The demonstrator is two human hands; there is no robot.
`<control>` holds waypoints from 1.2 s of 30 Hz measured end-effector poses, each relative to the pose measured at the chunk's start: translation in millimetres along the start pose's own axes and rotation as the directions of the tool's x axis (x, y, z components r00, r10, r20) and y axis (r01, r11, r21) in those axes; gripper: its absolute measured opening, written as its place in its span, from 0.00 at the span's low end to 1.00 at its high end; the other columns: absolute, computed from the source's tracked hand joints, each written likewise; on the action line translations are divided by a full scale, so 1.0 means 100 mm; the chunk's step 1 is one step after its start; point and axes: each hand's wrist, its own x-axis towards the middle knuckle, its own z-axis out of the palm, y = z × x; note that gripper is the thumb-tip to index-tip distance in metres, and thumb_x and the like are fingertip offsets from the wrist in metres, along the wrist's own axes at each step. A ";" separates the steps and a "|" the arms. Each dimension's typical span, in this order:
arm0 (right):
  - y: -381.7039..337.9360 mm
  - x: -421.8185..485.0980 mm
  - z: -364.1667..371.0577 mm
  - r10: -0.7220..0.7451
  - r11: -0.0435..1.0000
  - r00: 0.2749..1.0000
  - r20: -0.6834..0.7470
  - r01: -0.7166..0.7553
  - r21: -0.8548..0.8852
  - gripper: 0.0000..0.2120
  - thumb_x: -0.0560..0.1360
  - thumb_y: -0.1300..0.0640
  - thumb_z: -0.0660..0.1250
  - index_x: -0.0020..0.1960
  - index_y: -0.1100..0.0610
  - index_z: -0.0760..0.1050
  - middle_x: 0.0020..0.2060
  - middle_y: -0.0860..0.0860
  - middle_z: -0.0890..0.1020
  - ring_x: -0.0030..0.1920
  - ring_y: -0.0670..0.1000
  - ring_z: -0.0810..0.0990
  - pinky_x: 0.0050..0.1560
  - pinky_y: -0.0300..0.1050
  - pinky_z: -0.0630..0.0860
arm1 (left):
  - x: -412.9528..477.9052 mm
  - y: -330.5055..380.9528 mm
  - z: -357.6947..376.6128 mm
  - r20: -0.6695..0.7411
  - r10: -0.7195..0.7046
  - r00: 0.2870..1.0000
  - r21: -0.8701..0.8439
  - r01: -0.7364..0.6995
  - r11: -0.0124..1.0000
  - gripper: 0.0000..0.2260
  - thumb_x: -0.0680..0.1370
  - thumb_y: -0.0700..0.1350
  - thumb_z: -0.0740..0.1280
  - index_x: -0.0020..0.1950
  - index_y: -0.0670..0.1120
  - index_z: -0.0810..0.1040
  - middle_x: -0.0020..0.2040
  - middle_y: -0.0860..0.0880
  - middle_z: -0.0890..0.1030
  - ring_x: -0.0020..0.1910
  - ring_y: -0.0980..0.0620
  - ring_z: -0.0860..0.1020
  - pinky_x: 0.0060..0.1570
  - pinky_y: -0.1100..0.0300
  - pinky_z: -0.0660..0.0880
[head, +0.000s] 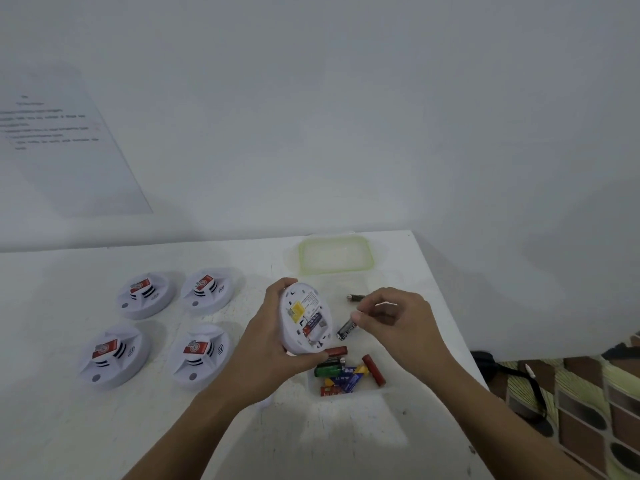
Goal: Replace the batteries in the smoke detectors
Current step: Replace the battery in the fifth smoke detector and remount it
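Note:
My left hand [266, 336] grips a white smoke detector [304, 318], tilted on edge with its back toward me. Its battery bay is uncovered and holds one battery. My right hand [398, 323] pinches a dark battery [346, 329] just right of the detector, slanted down toward the bay. Another dark battery [355, 298] lies on the table behind my right hand. Below the detector, a clear container [349, 391] holds several red, green and blue-yellow batteries [341, 374].
Several other white smoke detectors with red stickers [145, 294] [207, 289] [114, 355] [201, 355] sit face up on the white table [86, 427] at the left. A green-rimmed lid [336, 254] lies at the back. The table's right edge drops to a patterned floor [588, 410].

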 end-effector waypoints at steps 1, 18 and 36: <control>0.04 -0.02 -0.01 -0.018 0.998 1.000 -0.004 0.018 -0.056 0.05 0.71 0.61 0.78 0.41 0.55 0.83 0.39 0.46 0.85 0.41 0.45 0.85 0.47 0.38 0.82 | -0.02 -0.02 0.00 0.005 -0.013 1.000 -0.012 0.013 1.000 0.42 0.65 0.43 0.83 0.70 0.59 0.62 0.61 0.67 0.73 0.65 0.64 0.74 0.56 0.66 0.78; 0.06 -0.11 -0.01 -0.124 0.966 0.989 0.078 0.139 -0.218 0.04 0.75 0.59 0.74 0.41 0.53 0.82 0.39 0.44 0.84 0.44 0.43 0.82 0.42 0.37 0.79 | -0.08 -0.01 0.00 0.017 -0.054 0.998 -0.156 0.056 0.986 0.43 0.64 0.37 0.82 0.71 0.55 0.64 0.63 0.65 0.75 0.66 0.60 0.74 0.54 0.67 0.78; -0.20 -0.04 0.38 -0.143 0.987 0.987 0.070 0.148 -0.067 0.19 0.63 0.49 0.83 0.51 0.54 0.86 0.45 0.44 0.84 0.47 0.44 0.83 0.47 0.41 0.84 | -0.07 0.12 -0.03 -0.031 -0.044 0.999 -0.121 0.040 0.992 0.40 0.66 0.35 0.81 0.68 0.54 0.63 0.55 0.69 0.76 0.59 0.63 0.78 0.49 0.70 0.78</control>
